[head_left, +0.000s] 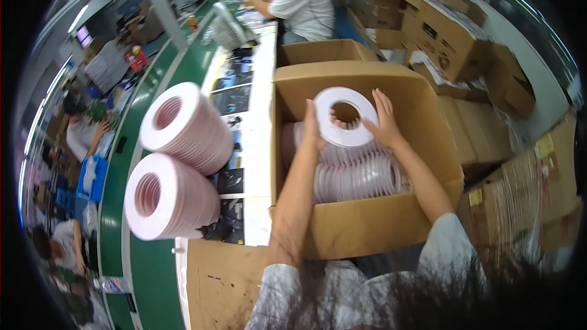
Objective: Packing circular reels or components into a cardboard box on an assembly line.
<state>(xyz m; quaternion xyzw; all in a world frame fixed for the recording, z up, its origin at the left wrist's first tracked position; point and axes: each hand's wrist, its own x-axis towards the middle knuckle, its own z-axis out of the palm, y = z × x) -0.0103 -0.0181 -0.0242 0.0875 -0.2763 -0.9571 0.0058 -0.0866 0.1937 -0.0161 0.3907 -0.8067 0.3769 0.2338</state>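
Above the open cardboard box (367, 229), a flat white ring (333, 136) with a round hole is held between my two hands. My left hand (312, 127) grips its left edge. My right hand (385, 123) is on the right edge, thumb near the face and fingers stretched up along the side. Some fingertips show through the hole; I cannot tell which hand they belong to. Whether more rings sit behind this one is hidden. Below it, inside the box, lies a row of translucent white rings (354, 178) on its side.
Two tall pinkish-white ring stacks (205, 137) (189, 198) stand left, beside the green conveyor (113, 232). A white fan (229, 27) stands farther up the bench. A co-worker (304, 3) sits beyond the box. Opened cartons (449, 36) crowd the right side.
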